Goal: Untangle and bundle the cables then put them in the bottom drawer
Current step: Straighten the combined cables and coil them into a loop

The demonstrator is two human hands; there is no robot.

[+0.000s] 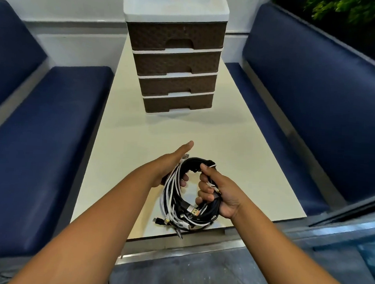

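- Black and white cables, wound together into one loose round coil [187,196], hang between my two hands just above the near edge of the cream rectangular tabletop [236,148]
- My right hand [217,192] is closed in a fist round the right side of the coil, thumb on top, several strands and a small white strap pinched under the fingers
- My left hand [173,166] holds the upper left of the coil: the lower fingers curl in through the loop, while the thumb sticks straight out toward the drawers
- Loose plug ends, among them a flat USB plug with an orange tongue [193,211], dangle from the bottom of the coil and reach the table's front edge
- Well beyond my hands stands the drawer tower with a white frame and four brown woven-pattern plastic drawers [175,61]; the bottom drawer [177,104] is closed, like the three above it
- I judge the untangling done and the bundling nearly so; whether the strap is fastened I cannot tell
- Next calls for one hand to carry the whole coil with the stray ends tucked in, freeing the other to pull the lowest drawer out by its front recess
- Risk, as I see it: loops may spring loose if my grip slackens, and dangling plugs could catch on the drawer rim
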